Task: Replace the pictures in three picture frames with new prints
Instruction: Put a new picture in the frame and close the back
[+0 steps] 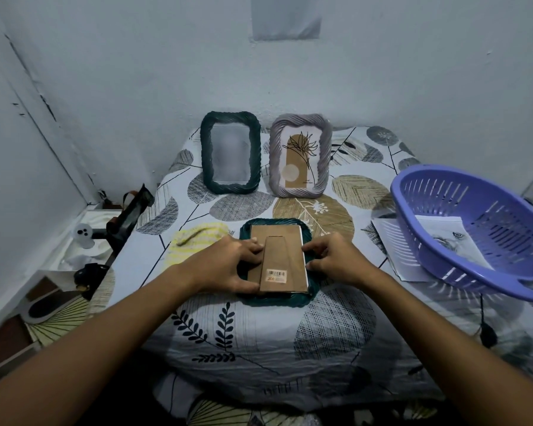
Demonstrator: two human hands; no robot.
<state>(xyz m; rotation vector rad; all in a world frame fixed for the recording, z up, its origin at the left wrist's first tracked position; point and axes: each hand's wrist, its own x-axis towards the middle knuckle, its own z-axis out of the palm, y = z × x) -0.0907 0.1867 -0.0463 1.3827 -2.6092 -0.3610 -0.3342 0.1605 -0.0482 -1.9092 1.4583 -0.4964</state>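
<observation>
A dark green picture frame (308,295) lies face down in the middle of the table. Its brown backing board (285,241) with a stand flap and barcode sticker faces up. My left hand (228,265) grips the board's left edge and my right hand (333,259) grips its right edge, where a white edge shows under the board. Behind, a second dark green frame (206,152) stands upright with a blurred picture. Beside it a lilac frame (276,155) stands with a brown plant print (299,161).
A purple plastic basket (443,265) sits tilted at the right, with paper prints (443,238) inside and under it. A yellow-white cloth (194,241) lies left of the flat frame. The leaf-patterned tablecloth (259,333) covers the table. Walls close in behind and to the left; clutter lies at lower left.
</observation>
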